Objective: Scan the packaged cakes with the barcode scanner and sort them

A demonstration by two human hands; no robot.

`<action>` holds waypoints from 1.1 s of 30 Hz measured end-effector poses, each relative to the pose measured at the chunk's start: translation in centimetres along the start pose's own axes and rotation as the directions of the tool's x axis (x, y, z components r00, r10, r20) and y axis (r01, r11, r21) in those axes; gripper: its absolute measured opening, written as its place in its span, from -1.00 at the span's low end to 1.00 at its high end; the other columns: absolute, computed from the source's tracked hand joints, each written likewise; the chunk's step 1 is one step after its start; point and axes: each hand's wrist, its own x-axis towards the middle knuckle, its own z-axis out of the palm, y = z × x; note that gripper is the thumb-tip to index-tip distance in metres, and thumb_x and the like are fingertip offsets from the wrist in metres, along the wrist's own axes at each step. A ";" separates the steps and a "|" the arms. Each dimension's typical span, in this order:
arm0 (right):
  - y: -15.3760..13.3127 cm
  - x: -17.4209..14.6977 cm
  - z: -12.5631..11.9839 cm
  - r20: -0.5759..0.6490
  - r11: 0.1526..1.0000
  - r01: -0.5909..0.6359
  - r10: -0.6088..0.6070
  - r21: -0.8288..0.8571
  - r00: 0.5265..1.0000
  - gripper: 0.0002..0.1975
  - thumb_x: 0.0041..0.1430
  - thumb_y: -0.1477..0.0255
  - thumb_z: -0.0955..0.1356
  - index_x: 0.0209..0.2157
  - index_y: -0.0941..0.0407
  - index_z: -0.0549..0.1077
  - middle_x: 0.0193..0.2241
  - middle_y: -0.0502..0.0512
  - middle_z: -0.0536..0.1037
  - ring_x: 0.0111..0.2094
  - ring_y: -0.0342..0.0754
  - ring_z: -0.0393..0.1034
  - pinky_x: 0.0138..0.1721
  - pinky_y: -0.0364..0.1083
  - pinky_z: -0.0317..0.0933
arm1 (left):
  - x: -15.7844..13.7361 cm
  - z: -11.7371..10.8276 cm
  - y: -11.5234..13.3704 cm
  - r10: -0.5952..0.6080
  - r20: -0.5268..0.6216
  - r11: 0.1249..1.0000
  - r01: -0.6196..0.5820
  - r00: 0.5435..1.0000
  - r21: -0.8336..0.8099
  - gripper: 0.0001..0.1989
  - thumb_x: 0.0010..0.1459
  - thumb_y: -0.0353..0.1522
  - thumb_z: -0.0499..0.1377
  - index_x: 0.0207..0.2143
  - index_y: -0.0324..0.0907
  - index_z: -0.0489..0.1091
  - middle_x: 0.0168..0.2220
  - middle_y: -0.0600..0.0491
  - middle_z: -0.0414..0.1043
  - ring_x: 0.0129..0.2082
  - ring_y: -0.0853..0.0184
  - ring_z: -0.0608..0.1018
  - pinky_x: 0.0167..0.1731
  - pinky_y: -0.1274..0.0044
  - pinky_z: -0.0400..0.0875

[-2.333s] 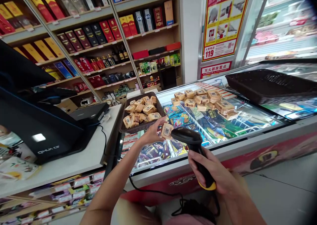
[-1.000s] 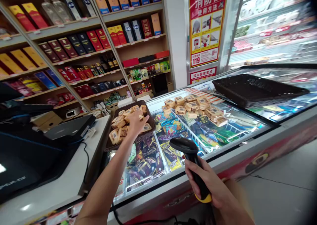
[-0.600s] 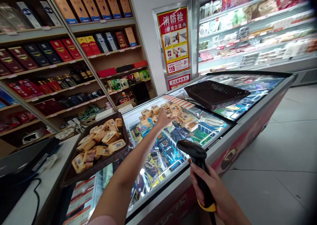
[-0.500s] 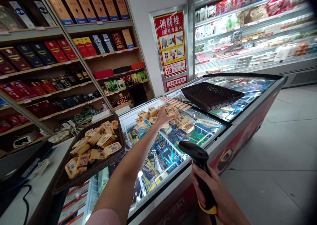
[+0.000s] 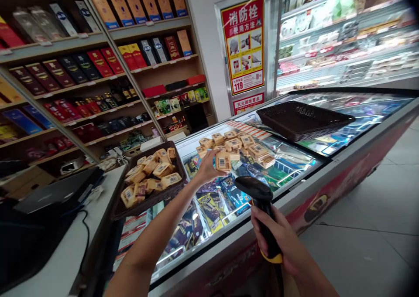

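Tall shelves [image 5: 131, 30] stand at the back of a bright shop, full of boxes. Nearest the middle, the left hand [image 5: 207, 169] is partly closed, its thumb and fingers pinching one small tan pack [image 5: 223, 162]. That pack sits at the finger ends, on the right side of the hand, with its bar code facing the person. The right hand [image 5: 275, 229] is wrapped around the handle of a black scanner [image 5: 254, 188]. Its head is near the held pack, a bit lower and to the right, not touching it.

Just past the left hand, more packs [image 5: 234, 145] lie in a loose heap on the glass top of a freezer [image 5: 294, 199]. To the left, a brown basket [image 5: 163, 194] is heaped with packs too. Farther off to the right, a dark tray [image 5: 307, 133] rests on the freezer. Behind that, a red and yellow poster [image 5: 244, 46] hangs on the wall.
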 end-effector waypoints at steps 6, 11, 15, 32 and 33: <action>1.8 -1.2 4.0 0.178 0.976 -0.017 0.057 -0.215 0.982 -0.54 0.05 0.04 0.46 -0.28 0.05 0.26 -0.71 -0.25 0.27 -0.79 -0.29 0.07 -0.78 -0.27 0.01 | -9.3 -6.0 -0.5 -0.003 0.107 1.000 0.000 0.994 0.030 0.01 -0.27 -0.34 0.49 0.25 -0.11 0.14 0.19 -0.16 0.27 0.20 0.01 0.35 0.21 0.22 0.21; 3.1 -2.1 6.3 0.335 0.920 -0.005 0.148 -0.392 0.931 -0.48 0.06 0.00 0.42 -0.16 0.06 0.25 -0.78 -0.27 0.25 -0.81 -0.25 0.07 -0.77 -0.26 -0.03 | -14.6 -9.1 -0.4 -0.028 0.072 0.997 0.023 0.997 0.073 0.01 -0.20 -0.30 0.46 0.30 -0.12 0.07 0.20 -0.17 0.26 0.19 0.00 0.36 0.18 0.23 0.26; 3.5 -2.9 7.8 0.355 0.904 -0.009 0.177 -0.427 0.918 -0.47 0.07 -0.01 0.41 -0.14 0.07 0.24 -0.81 -0.27 0.22 -0.81 -0.24 0.06 -0.75 -0.26 -0.03 | -17.0 -10.4 -0.4 -0.049 0.052 0.995 0.044 0.997 0.092 0.00 -0.19 -0.30 0.45 0.29 -0.12 0.08 0.23 -0.18 0.24 0.22 0.00 0.34 0.21 0.22 0.23; 4.1 -2.7 6.4 0.255 0.929 -0.033 0.135 -0.369 0.957 -0.46 0.05 -0.04 0.42 -0.17 0.05 0.25 -0.76 -0.26 0.25 -0.79 -0.24 0.08 -0.76 -0.25 0.04 | -14.0 -17.1 -7.5 -0.609 -0.546 0.556 0.801 0.575 0.223 -0.25 -0.08 -0.12 0.39 0.13 -0.17 0.26 0.11 -0.14 0.41 0.16 0.01 0.40 0.14 0.28 0.22; 4.1 -2.6 6.3 0.252 0.932 -0.031 0.129 -0.360 0.959 -0.47 0.05 -0.03 0.42 -0.17 0.06 0.25 -0.76 -0.26 0.24 -0.79 -0.24 0.08 -0.75 -0.25 0.04 | -13.8 -16.9 -7.6 -0.595 -0.552 0.544 0.798 0.584 0.258 -0.27 -0.05 -0.11 0.38 0.13 -0.17 0.26 0.14 -0.16 0.38 0.20 -0.01 0.36 0.17 0.26 0.17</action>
